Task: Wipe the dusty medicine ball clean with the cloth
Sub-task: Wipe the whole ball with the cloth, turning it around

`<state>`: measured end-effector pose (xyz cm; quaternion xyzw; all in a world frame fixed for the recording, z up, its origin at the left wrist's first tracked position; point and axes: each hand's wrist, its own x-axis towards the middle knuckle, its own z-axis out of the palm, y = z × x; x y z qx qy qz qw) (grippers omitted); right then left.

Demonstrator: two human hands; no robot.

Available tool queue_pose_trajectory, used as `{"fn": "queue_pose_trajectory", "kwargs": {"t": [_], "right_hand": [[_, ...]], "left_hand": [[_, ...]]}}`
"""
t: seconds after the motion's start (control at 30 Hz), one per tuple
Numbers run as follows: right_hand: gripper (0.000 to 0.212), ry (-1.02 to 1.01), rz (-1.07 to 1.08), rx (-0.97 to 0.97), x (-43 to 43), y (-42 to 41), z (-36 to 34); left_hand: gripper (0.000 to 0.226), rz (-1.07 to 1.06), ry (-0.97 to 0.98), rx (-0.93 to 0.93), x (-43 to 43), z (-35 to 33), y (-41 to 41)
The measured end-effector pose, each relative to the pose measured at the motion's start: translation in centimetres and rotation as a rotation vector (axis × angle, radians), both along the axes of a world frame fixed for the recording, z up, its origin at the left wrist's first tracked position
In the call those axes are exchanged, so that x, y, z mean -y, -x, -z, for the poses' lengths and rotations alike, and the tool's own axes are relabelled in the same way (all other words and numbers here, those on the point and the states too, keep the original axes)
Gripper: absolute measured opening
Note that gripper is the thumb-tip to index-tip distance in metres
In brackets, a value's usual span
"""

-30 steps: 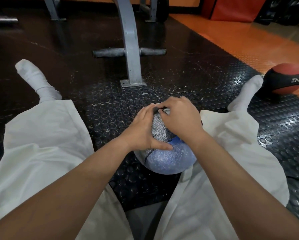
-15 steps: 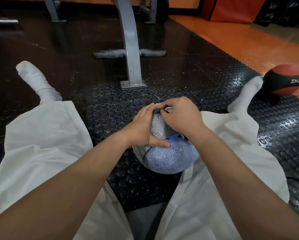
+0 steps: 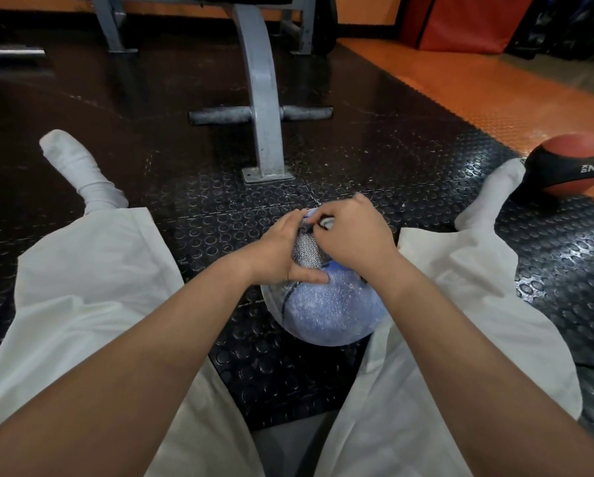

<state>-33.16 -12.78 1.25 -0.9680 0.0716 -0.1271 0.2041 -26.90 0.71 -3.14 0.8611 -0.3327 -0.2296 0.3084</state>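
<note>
Head view of a seated person wiping a medicine ball [image 3: 326,306]. The ball is pale blue with a fine raised texture and a dark seam. It rests on the black studded rubber floor [image 3: 199,215] between the person's spread trouser legs [image 3: 89,287], nearer the right one. The left hand [image 3: 280,253] cups the ball's upper left flank, steadying it, with fingers curved over the crown and thumb laid flat across the near face. The right hand [image 3: 355,235] sits on the crown with fingers curled tight, pinching a small wad of pale cloth [image 3: 328,223] against the surface. Only a sliver of the cloth shows by the knuckles, so its full size and folding cannot be told. A greyish patterned patch between the hands may be a separate panel or a cleaned area; the view does not settle which. By its type, the ball is probably heavy and dense, and slightly yielding rather than rigid. Its pebbled skin should give good purchase while trapping dust in the relief. It will tend to roll on its small area of contact, so a broad, wrapping hold opposite the wiping stroke seems the sound brace. Turning it by the flanks would bring the whitish lower half upward. Beyond stand a grey bench frame [image 3: 264,115] and, well apart to the right, a red-and-black ball [image 3: 574,166] beside the orange floor strip [image 3: 495,98].
</note>
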Motion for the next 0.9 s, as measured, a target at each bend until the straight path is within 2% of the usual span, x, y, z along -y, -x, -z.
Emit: {"fn": "queue_pose_trajectory", "kwargs": {"t": [0.13, 0.27, 0.37, 0.63, 0.7, 0.83, 0.9], "right_hand": [[0.026, -0.009, 0.012, -0.065, -0.7, -1.4, -0.5], [0.029, -0.005, -0.007, 0.038, -1.2, 1.6, 0.5], [0.026, 0.001, -0.037, 0.077, -0.6, 3.6, 1.2], [0.023, -0.007, 0.079, 0.006, 1.1, -1.5, 0.3], [0.022, -0.012, 0.070, 0.060, 1.2, -1.1, 0.9], [0.019, -0.026, -0.015, 0.314, 1.2, 2.7, 2.9], [0.019, 0.004, -0.082, 0.340, 1.6, 4.2, 3.6]], "left_hand": [[0.117, -0.006, -0.009, -0.014, -0.4, -0.4, -0.8], [0.121, 0.019, -0.067, -0.054, -0.5, -0.6, -1.0], [0.129, 0.013, -0.038, -0.043, -0.1, -0.5, 0.0], [0.128, -0.054, 0.055, 0.040, 1.1, 0.9, 1.2], [0.126, -0.120, 0.109, 0.047, 1.5, 1.1, 1.4], [0.125, -0.183, 0.175, 0.058, 2.1, 1.1, 1.2], [0.123, -0.163, 0.169, 0.059, 2.1, 1.0, 0.9]]}}
